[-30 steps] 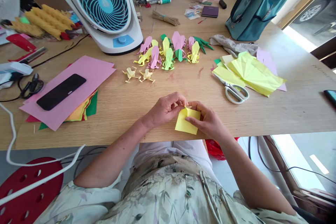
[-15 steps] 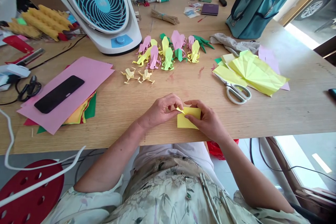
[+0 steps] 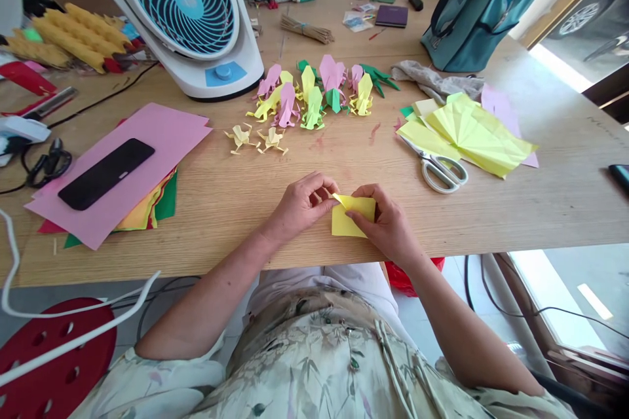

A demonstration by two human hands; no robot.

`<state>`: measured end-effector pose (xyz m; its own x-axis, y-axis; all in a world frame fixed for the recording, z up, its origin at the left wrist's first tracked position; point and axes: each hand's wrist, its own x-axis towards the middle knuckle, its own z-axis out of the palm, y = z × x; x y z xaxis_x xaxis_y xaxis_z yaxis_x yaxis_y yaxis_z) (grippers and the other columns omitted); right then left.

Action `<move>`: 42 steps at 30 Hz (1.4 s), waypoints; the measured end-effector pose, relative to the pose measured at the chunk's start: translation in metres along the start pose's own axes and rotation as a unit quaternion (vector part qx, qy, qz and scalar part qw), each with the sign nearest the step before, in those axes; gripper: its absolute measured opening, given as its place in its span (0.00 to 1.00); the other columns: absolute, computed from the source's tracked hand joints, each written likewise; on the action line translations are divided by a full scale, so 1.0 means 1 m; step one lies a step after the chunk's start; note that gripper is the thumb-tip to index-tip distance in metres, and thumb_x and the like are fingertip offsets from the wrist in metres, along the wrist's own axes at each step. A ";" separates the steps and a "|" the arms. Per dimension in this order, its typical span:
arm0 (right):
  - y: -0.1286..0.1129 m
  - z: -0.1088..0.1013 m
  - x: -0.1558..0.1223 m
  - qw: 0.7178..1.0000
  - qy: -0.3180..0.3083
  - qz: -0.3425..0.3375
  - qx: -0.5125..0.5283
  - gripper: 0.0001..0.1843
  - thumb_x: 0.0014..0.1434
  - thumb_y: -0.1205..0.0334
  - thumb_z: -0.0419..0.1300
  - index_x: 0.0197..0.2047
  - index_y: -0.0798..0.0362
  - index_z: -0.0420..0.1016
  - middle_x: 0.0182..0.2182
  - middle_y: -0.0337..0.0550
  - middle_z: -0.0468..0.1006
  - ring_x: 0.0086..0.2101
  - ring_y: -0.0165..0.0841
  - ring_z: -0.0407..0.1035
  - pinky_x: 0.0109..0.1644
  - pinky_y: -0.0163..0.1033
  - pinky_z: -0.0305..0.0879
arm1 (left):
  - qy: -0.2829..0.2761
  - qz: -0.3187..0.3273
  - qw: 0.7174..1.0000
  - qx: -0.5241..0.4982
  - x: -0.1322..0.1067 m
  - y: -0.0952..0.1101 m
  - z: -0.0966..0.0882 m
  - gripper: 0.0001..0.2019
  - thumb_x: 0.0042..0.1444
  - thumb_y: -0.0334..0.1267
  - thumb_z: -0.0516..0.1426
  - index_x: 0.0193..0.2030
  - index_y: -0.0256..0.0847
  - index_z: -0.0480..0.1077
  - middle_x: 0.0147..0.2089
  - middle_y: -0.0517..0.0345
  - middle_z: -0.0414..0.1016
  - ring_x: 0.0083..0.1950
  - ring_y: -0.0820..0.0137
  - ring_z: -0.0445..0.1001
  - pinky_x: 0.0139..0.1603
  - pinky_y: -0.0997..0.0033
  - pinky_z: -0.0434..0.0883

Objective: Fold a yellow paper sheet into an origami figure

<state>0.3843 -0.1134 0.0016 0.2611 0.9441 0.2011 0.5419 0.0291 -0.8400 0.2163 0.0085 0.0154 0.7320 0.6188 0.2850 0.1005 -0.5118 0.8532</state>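
Note:
A small square of yellow paper (image 3: pixel 350 224) is between my hands, just above or on the desk near its front edge. My left hand (image 3: pixel 310 200) pinches the paper's upper left corner, which is turned over. My right hand (image 3: pixel 386 213) grips the right side, thumb on top and fingers behind the sheet. Beyond the hands stand two small cream origami frogs (image 3: pixel 272 139). Farther back is a cluster of pink, yellow and green folded paper figures (image 3: pixel 313 105).
White-handled scissors (image 3: pixel 442 173) lie at the right beside crumpled yellow paper (image 3: pixel 484 131). A black phone (image 3: pixel 105 173) rests on pink sheets (image 3: pixel 170 127) at the left. A fan (image 3: pixel 221 46), a teal bag (image 3: pixel 472 19) and a bundle of sticks (image 3: pixel 307 29) stand or lie farther back.
My right fingers have moved slightly away from the paper's top edge, showing more of the folded corner. My left hand still pinches the corner. The view has shifted a little.

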 end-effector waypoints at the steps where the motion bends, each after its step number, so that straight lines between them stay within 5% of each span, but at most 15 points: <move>1: 0.000 -0.001 0.000 1.000 -0.005 0.003 0.003 0.11 0.60 0.60 0.63 0.46 0.48 0.69 0.40 0.38 0.76 0.33 0.32 0.67 0.38 0.37 0.63 | 0.009 -0.004 1.000 -0.005 0.000 -0.001 0.003 0.03 0.58 0.33 0.61 0.38 0.39 0.71 0.38 0.60 0.73 0.33 0.77 0.72 0.32 0.79 0.68; 6: 0.002 -0.003 0.000 0.997 -0.035 0.023 0.065 0.12 0.61 0.59 0.62 0.48 0.48 0.70 0.41 0.38 0.75 0.33 0.31 0.66 0.37 0.37 0.63 | 0.032 -0.027 0.998 -0.046 0.003 -0.004 0.010 0.06 0.56 0.35 0.61 0.39 0.40 0.70 0.35 0.61 0.73 0.32 0.76 0.71 0.30 0.79 0.68; 12: 0.007 0.001 0.005 0.987 -0.002 0.040 0.157 0.14 0.60 0.53 0.64 0.46 0.48 0.70 0.42 0.41 0.75 0.39 0.35 0.69 0.40 0.38 0.67 | 0.064 -0.044 0.996 -0.042 0.001 -0.003 0.012 0.10 0.59 0.42 0.60 0.43 0.40 0.70 0.38 0.56 0.75 0.38 0.72 0.74 0.27 0.80 0.67; 17: 0.005 0.004 0.006 0.983 0.009 0.044 0.177 0.16 0.59 0.49 0.64 0.47 0.48 0.70 0.42 0.43 0.76 0.40 0.36 0.70 0.41 0.40 0.70 | 0.012 -0.076 0.990 -0.120 -0.001 -0.004 0.015 0.11 0.57 0.40 0.61 0.44 0.40 0.70 0.37 0.58 0.76 0.37 0.72 0.76 0.35 0.77 0.72; 22: 0.001 0.003 0.005 0.977 -0.020 0.061 0.205 0.20 0.60 0.48 0.65 0.52 0.47 0.72 0.46 0.43 0.78 0.41 0.36 0.72 0.40 0.38 0.71 | 0.023 -0.089 0.982 -0.162 0.000 0.000 0.012 0.10 0.58 0.42 0.61 0.43 0.39 0.70 0.36 0.58 0.76 0.35 0.73 0.74 0.34 0.77 0.70; 27: -0.002 0.005 0.004 0.960 -0.039 0.110 0.253 0.20 0.54 0.45 0.68 0.43 0.49 0.74 0.35 0.41 0.81 0.34 0.35 0.74 0.35 0.39 0.72 | 0.047 -0.084 0.971 -0.217 0.002 0.000 0.007 0.14 0.56 0.47 0.63 0.38 0.39 0.67 0.33 0.61 0.72 0.32 0.75 0.70 0.31 0.78 0.67; 33: -0.001 0.011 0.003 0.970 -0.002 0.077 0.229 0.21 0.56 0.42 0.66 0.41 0.50 0.77 0.37 0.46 0.83 0.38 0.40 0.77 0.39 0.44 0.75 | 0.049 -0.079 0.973 -0.211 0.001 -0.004 0.005 0.15 0.57 0.49 0.62 0.39 0.40 0.68 0.32 0.62 0.70 0.32 0.75 0.68 0.32 0.77 0.66; 42: 0.002 0.010 0.002 0.974 0.035 0.045 0.220 0.16 0.59 0.45 0.65 0.41 0.48 0.75 0.34 0.42 0.79 0.32 0.34 0.71 0.35 0.40 0.72 | 0.045 -0.104 0.966 -0.233 0.005 -0.006 0.004 0.17 0.50 0.49 0.66 0.36 0.38 0.70 0.28 0.65 0.69 0.25 0.78 0.65 0.27 0.77 0.64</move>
<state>0.3778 -0.1076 -0.0048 0.3532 0.9255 0.1366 0.1223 0.0991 -0.9875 0.2222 0.0127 0.0105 0.6648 0.7396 0.1046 -0.0904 -0.0594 0.9941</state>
